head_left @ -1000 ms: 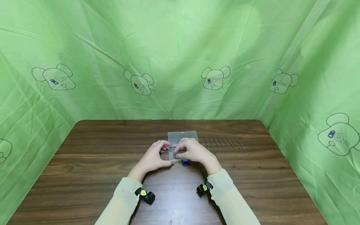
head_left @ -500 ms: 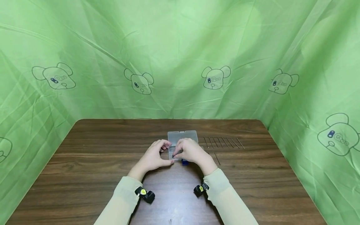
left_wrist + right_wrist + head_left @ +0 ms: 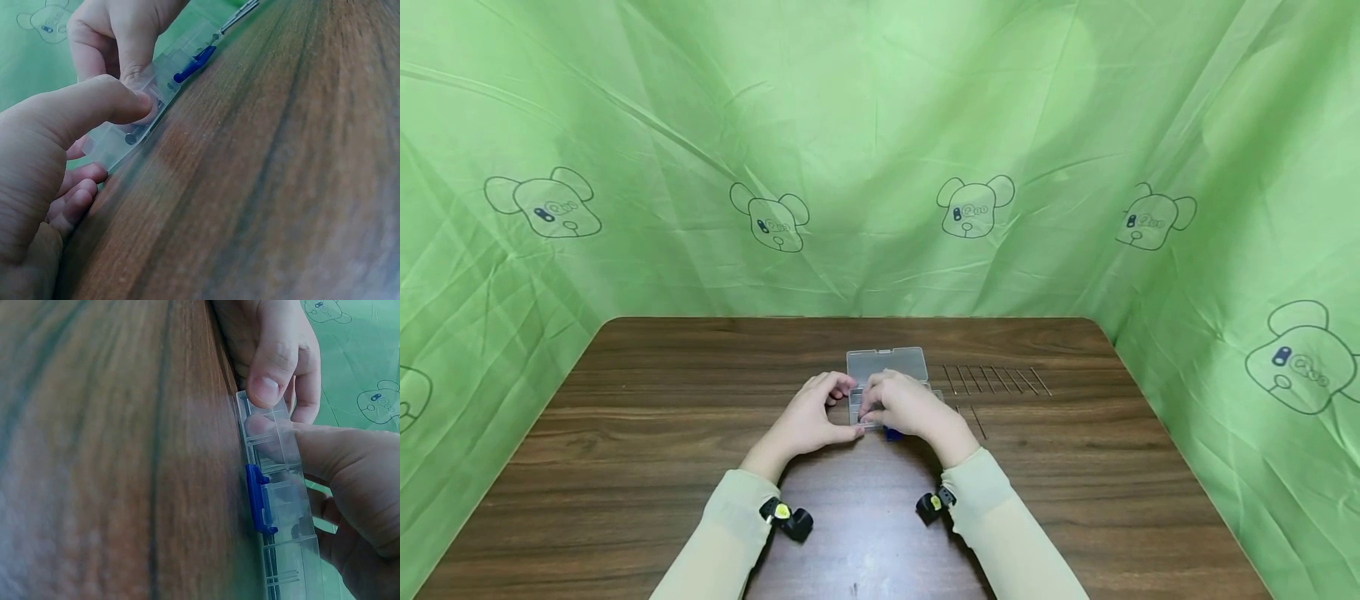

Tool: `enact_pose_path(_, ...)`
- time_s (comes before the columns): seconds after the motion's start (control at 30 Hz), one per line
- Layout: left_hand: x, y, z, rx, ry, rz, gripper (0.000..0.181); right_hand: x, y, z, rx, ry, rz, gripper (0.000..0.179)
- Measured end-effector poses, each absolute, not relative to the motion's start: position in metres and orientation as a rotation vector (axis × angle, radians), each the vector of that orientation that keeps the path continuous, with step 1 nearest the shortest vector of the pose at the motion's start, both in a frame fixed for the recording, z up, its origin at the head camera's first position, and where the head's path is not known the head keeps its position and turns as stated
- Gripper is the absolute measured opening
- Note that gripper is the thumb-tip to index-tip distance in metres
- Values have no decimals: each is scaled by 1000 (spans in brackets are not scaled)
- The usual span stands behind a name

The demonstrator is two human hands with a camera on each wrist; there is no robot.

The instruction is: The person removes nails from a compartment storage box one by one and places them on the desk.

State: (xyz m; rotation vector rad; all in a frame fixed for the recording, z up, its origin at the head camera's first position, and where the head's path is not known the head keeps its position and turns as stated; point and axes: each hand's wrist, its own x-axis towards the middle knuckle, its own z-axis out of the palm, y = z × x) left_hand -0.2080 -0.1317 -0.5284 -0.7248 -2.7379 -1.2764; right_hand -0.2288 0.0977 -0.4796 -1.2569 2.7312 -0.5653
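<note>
A clear plastic compartment box (image 3: 854,408) lies on the table with its clear lid (image 3: 887,361) raised at the back and a blue latch (image 3: 257,500) at its front. My left hand (image 3: 805,422) grips the box's left end, thumb at the front edge and fingers toward the back. My right hand (image 3: 913,407) reaches over the box, with thumb and fingers bent down into a left-hand compartment. Its thumb shows through the plastic in the right wrist view; I cannot tell whether it pinches anything. A small dark round piece (image 3: 130,138) shows inside the box near those fingertips.
To the right of the box, several thin metal rods (image 3: 992,380) lie side by side in a row on the wooden table (image 3: 625,467). Nearer, another rod (image 3: 979,422) lies apart. Green cloth (image 3: 880,275) hangs behind and at both sides.
My right hand has shifted slightly left and down into the box, uncovering the nearer rods. My left hand and the box have stayed in place.
</note>
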Motion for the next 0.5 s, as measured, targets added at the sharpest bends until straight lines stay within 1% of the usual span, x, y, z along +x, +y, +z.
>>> enact_pose_path(0.3,-209,-132,-528,-725,-2746,-1279,69,-228,100,-477,-1324,2712,-571,4)
enact_pose_path(0.5,-208,-132,-528,-718,-2750,-1278,70,-231,104,-478,-1305,2650,-705,5)
